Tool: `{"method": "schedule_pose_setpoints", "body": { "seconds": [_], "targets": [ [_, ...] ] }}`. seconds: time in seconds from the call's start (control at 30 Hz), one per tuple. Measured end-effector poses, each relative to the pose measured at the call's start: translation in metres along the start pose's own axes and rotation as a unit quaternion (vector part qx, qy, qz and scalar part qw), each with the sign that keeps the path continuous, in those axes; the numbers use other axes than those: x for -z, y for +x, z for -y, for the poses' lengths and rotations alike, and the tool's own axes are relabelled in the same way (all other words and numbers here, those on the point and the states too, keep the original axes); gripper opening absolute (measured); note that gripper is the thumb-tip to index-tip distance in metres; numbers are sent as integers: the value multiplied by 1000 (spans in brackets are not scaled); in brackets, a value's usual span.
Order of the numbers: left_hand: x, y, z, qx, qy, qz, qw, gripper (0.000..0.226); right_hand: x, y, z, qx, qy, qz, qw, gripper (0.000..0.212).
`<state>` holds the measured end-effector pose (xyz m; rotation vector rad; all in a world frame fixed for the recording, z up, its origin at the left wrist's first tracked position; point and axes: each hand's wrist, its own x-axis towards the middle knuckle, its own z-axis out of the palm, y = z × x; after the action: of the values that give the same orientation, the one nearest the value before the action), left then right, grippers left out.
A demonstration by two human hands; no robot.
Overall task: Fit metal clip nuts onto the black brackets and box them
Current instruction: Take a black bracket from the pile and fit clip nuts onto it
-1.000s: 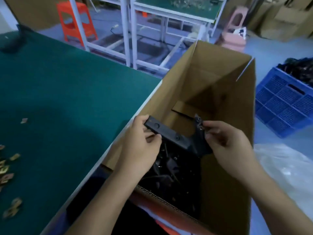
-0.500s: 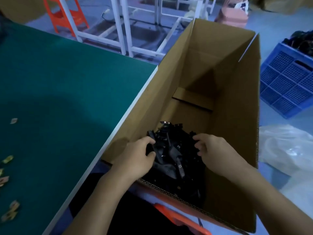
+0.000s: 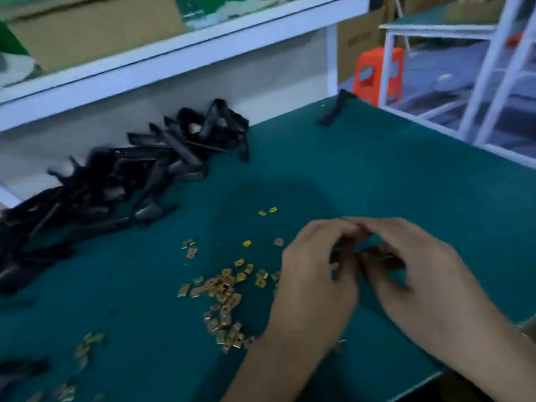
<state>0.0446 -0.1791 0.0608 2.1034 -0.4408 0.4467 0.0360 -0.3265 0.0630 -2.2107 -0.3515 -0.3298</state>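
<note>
A heap of black brackets [image 3: 139, 172] lies at the back left of the green table [image 3: 377, 175]. One lone black bracket [image 3: 333, 111] sits at the far edge. Several gold metal clip nuts [image 3: 223, 288] are scattered in the middle, just left of my hands. My left hand [image 3: 313, 280] and my right hand [image 3: 420, 274] hover close together above the table, fingers curled and fingertips nearly meeting. The picture is blurred, and whether anything is pinched between them cannot be told. The packing box is out of view.
A white shelf [image 3: 174, 59] with a cardboard box [image 3: 87, 27] on it runs behind the bracket heap. Beyond the table's right edge stand an orange stool [image 3: 377, 74] and a white metal rack [image 3: 493, 82].
My hands let go of the black bracket in the cardboard box and came out of it. My view swung left, from the box to the table, and both hands now hover over the table.
</note>
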Motion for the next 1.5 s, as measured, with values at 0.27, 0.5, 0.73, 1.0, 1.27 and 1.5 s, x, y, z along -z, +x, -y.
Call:
{"method": "schedule_pose_setpoints", "body": {
  "seconds": [0.27,0.5,0.73,1.0,1.27,1.5],
  "targets": [
    [138,4,150,259,210,-158,929,36,-192,120,83,70,-18,291,954,58],
    [207,21,244,408,262,-260,835,75,-321,209,104,10,-43,297,954,97],
    [283,40,318,505,383,-124,764,94,-390,275,97,22,-109,319,941,121],
    [286,42,330,420,346,-77,835,51,-393,284,93,74,-81,349,931,94],
    [250,28,275,301,313,46,900,48,-315,230,74,85,7,451,888,79],
    [196,17,211,315,337,-43,886,60,-238,200,38,79,81,320,941,75]
  ]
}}
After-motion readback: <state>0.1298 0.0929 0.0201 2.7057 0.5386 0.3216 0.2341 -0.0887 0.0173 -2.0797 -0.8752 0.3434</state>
